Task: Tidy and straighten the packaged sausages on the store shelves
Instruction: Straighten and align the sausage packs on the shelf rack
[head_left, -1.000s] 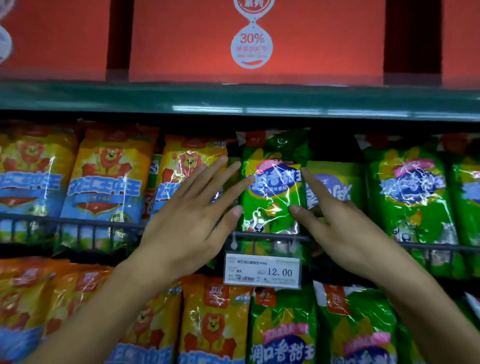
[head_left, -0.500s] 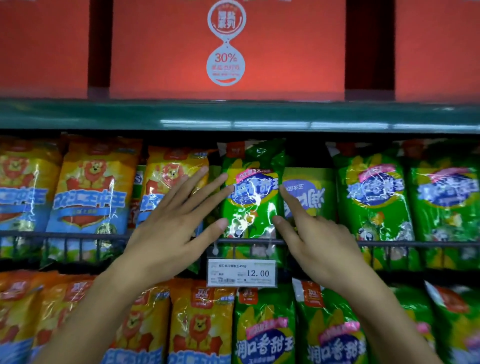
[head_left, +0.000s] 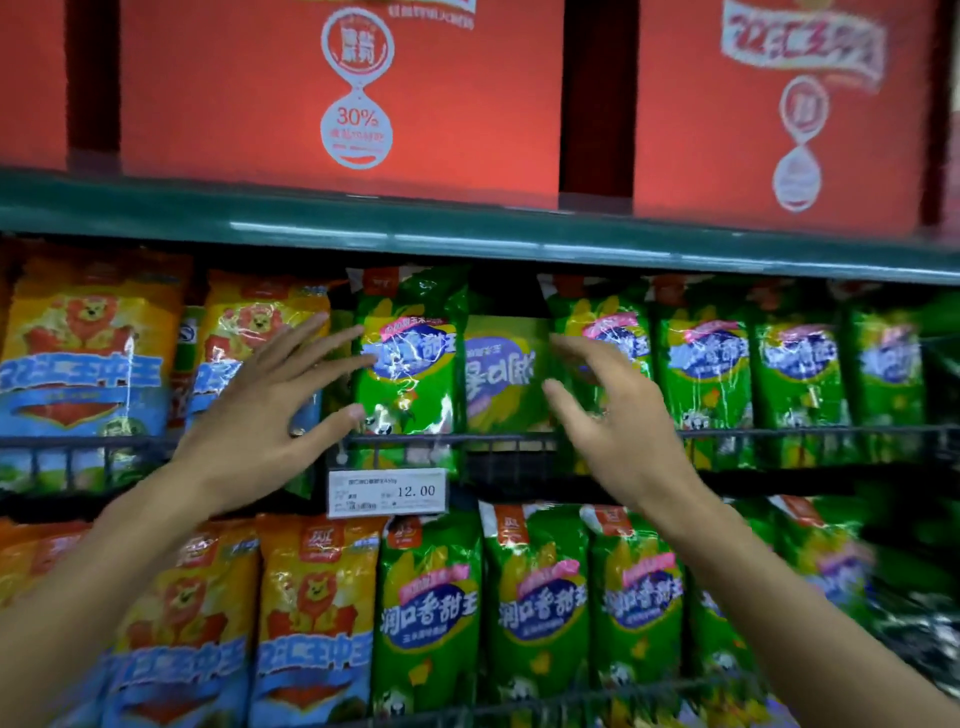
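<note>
A green sausage pack (head_left: 410, 358) stands upright in the middle shelf row behind a wire rail (head_left: 509, 440). My left hand (head_left: 270, 405) lies flat with straight fingers at its left edge, fingertips touching the pack. Right of it a second green pack (head_left: 504, 374) sits further back with its label upside down. My right hand (head_left: 613, 415) hovers in front of that pack's right side, fingers loosely curved, holding nothing. More green packs (head_left: 706, 364) line the row to the right. Yellow lion packs (head_left: 88, 358) fill the left.
A price tag reading 12.00 (head_left: 387, 492) hangs from the rail below the green pack. The lower shelf holds yellow packs (head_left: 311, 613) and green packs (head_left: 431, 613). Red cartons (head_left: 343, 93) stand on the green top shelf (head_left: 467, 234).
My right hand has left the front green pack and shifted right, fingers now curved. My left hand keeps its place at the pack's left edge. The view has swung right.
</note>
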